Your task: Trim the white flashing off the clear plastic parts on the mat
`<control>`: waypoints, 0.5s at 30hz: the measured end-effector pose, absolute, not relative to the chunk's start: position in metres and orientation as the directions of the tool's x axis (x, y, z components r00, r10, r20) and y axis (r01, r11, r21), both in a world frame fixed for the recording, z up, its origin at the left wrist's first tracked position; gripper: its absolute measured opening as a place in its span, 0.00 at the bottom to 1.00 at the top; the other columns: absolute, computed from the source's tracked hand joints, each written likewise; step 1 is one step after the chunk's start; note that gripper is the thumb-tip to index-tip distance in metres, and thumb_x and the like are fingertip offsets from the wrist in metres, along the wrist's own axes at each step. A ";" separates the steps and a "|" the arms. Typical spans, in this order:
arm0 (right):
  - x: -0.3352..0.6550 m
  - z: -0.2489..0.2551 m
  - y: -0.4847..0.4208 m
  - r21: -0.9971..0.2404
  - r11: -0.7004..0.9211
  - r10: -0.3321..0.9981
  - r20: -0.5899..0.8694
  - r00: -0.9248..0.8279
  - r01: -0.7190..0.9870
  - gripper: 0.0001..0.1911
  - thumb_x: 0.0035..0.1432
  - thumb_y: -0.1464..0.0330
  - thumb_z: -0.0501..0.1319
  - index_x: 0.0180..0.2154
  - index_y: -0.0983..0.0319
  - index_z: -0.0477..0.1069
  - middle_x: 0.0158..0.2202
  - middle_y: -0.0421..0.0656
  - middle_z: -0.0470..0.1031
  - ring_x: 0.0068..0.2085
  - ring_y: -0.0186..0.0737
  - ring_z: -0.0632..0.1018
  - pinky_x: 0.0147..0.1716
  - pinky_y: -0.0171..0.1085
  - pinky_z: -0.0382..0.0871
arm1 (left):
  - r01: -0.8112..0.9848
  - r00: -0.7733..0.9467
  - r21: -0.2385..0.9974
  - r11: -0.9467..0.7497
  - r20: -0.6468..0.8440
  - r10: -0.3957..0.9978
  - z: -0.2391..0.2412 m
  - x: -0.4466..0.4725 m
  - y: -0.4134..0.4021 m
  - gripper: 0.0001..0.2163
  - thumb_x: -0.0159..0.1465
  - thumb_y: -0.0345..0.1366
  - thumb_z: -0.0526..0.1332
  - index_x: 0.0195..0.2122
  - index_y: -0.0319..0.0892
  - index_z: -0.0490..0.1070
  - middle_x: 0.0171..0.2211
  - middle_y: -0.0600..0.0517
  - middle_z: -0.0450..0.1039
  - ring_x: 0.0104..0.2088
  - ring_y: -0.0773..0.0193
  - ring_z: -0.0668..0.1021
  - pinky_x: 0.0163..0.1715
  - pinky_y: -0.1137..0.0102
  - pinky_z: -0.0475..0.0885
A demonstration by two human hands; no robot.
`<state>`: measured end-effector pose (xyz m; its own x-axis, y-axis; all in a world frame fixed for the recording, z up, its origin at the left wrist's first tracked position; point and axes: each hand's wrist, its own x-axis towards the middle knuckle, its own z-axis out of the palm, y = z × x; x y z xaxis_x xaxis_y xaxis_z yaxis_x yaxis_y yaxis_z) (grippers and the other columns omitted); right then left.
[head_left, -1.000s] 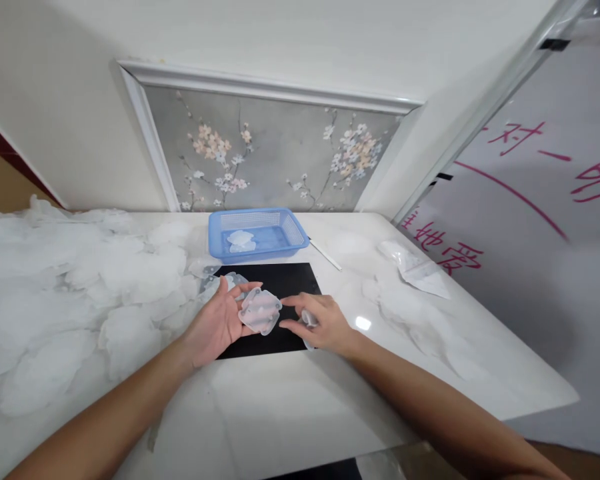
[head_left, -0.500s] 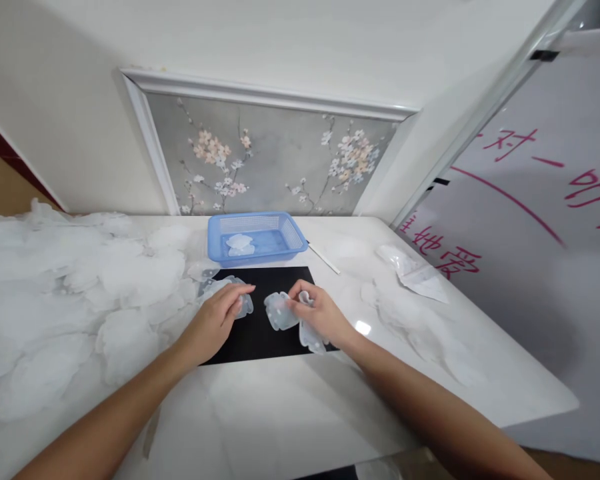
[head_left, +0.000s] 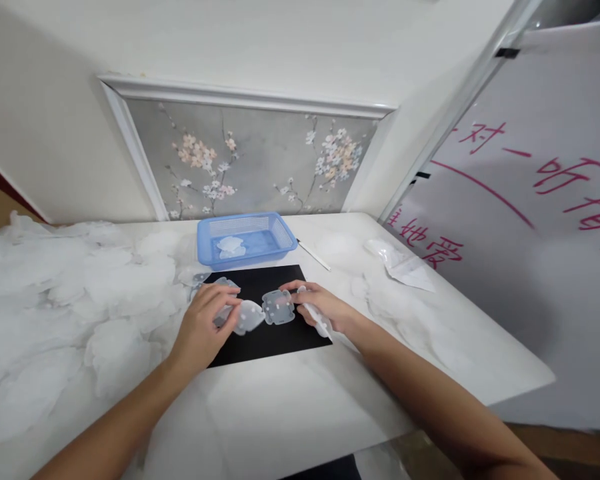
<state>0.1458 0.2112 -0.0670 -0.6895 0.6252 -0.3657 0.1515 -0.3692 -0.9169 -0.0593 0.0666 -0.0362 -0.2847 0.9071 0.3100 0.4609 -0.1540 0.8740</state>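
Observation:
My left hand [head_left: 206, 321] pinches a thin translucent plastic piece [head_left: 249, 317] with scalloped edges between thumb and fingers, over the black mat [head_left: 260, 350]. Another translucent piece [head_left: 279, 308] with small pale spots is at the mat's middle, its right edge by the fingertips of my right hand [head_left: 325, 305]. Curled into that hand is a further translucent piece [head_left: 319, 323], seen nearly edge-on, its fingers closed around it. More such pieces [head_left: 226, 284] show behind my left fingers at the mat's left edge, partly hidden.
A blue basket [head_left: 203, 250] with a few translucent pieces inside stands behind the mat. A white pen-like stick [head_left: 314, 255] lies right of it. A large heap of translucent pieces [head_left: 115, 267] covers the table's left side. A clear plastic bag [head_left: 400, 263] lies at right.
My left hand has closed on a plastic piece and drawn it toward the middle one. My right hand's held piece has turned more edge-on. The view has shifted slightly right.

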 end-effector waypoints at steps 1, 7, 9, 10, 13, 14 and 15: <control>0.146 -0.066 0.212 -0.914 -0.382 0.621 -0.366 -0.693 0.140 0.19 0.46 0.65 0.65 0.42 0.61 0.71 0.16 0.31 0.63 0.14 0.27 0.56 0.13 0.31 0.50 | 0.477 -0.272 0.867 -0.142 0.299 0.915 -0.035 -0.057 0.065 0.03 0.57 0.40 0.66 0.30 0.50 0.79 0.41 0.48 0.76 0.51 0.47 0.69 0.58 0.53 0.57; 0.147 -0.063 0.214 -0.906 -0.400 0.613 -0.375 -0.696 0.136 0.20 0.44 0.65 0.67 0.41 0.62 0.70 0.14 0.29 0.61 0.13 0.25 0.55 0.13 0.29 0.49 | 0.291 -0.241 0.956 0.045 0.028 0.970 -0.038 -0.054 0.066 0.09 0.62 0.46 0.61 0.35 0.47 0.75 0.40 0.48 0.76 0.40 0.53 0.75 0.42 0.60 0.70; 0.147 -0.064 0.213 -0.907 -0.402 0.614 -0.370 -0.697 0.128 0.20 0.43 0.64 0.68 0.41 0.61 0.71 0.15 0.29 0.61 0.13 0.25 0.55 0.12 0.29 0.48 | 0.070 -0.206 0.993 0.098 -0.082 0.975 -0.039 -0.053 0.067 0.13 0.63 0.49 0.58 0.32 0.45 0.72 0.42 0.48 0.74 0.42 0.54 0.75 0.41 0.62 0.71; 0.147 -0.064 0.213 -0.906 -0.404 0.613 -0.369 -0.698 0.125 0.20 0.43 0.64 0.68 0.41 0.61 0.71 0.15 0.29 0.62 0.13 0.25 0.56 0.12 0.29 0.48 | -0.023 -0.179 0.992 0.124 -0.126 0.976 -0.039 -0.052 0.068 0.15 0.63 0.50 0.57 0.31 0.44 0.70 0.43 0.48 0.73 0.42 0.55 0.75 0.41 0.62 0.72; 0.146 -0.064 0.212 -0.909 -0.400 0.618 -0.359 -0.699 0.114 0.19 0.43 0.64 0.67 0.39 0.61 0.71 0.14 0.29 0.62 0.13 0.26 0.56 0.12 0.29 0.49 | -0.135 -0.143 0.969 0.207 -0.225 0.964 -0.042 -0.051 0.070 0.11 0.61 0.47 0.61 0.33 0.43 0.70 0.44 0.48 0.72 0.42 0.57 0.75 0.43 0.62 0.72; 0.146 -0.064 0.212 -0.913 -0.394 0.624 -0.354 -0.697 0.111 0.18 0.43 0.64 0.67 0.39 0.61 0.71 0.14 0.29 0.62 0.13 0.26 0.56 0.12 0.29 0.50 | -0.135 -0.144 0.965 0.227 -0.246 0.959 -0.043 -0.052 0.070 0.10 0.60 0.45 0.63 0.36 0.44 0.70 0.43 0.49 0.72 0.42 0.57 0.75 0.44 0.62 0.71; 0.146 -0.064 0.211 -0.916 -0.386 0.630 -0.349 -0.694 0.110 0.18 0.43 0.64 0.67 0.39 0.61 0.71 0.13 0.29 0.61 0.13 0.26 0.56 0.12 0.29 0.50 | -0.134 -0.143 0.963 0.234 -0.252 0.957 -0.045 -0.052 0.070 0.10 0.60 0.44 0.63 0.38 0.44 0.71 0.43 0.49 0.72 0.43 0.57 0.75 0.45 0.62 0.71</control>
